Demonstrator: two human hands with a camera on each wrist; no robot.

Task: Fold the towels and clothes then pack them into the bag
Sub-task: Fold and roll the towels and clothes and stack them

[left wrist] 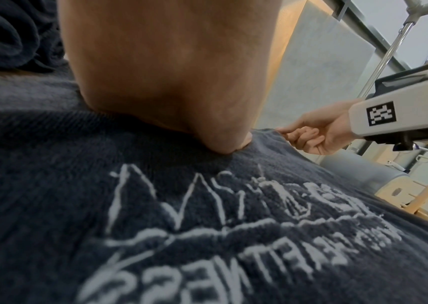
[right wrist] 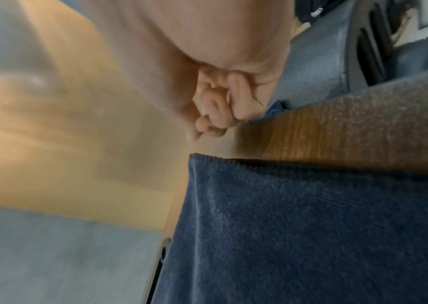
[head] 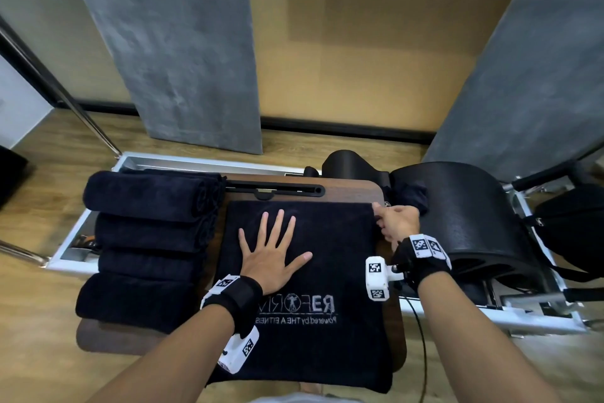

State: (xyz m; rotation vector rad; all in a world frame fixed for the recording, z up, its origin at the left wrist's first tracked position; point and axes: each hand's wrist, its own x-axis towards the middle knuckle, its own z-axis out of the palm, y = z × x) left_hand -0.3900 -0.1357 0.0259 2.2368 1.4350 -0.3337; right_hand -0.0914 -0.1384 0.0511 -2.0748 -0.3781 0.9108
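A dark navy towel (head: 327, 255) with a white printed logo lies spread flat on a wooden tray table (head: 353, 188). My left hand (head: 271, 249) rests on its middle, palm down with the fingers spread straight. In the left wrist view the heel of that hand (left wrist: 168, 72) presses into the towel (left wrist: 52, 205). My right hand (head: 392, 219) is at the towel's far right corner with its fingers curled into the palm and one fingertip at the corner edge. The right wrist view shows the curled right hand (right wrist: 215, 107) just beyond the flat towel corner (right wrist: 200, 162), with no cloth inside it.
Several rolled dark towels (head: 147, 239) lie side by side left of the table. A crumpled dark cloth (head: 408, 197) sits behind my right hand. A black padded barrel (head: 474, 223) stands to the right, with a black bag (head: 572, 229) beyond it. All rest on a white metal frame (head: 68, 239).
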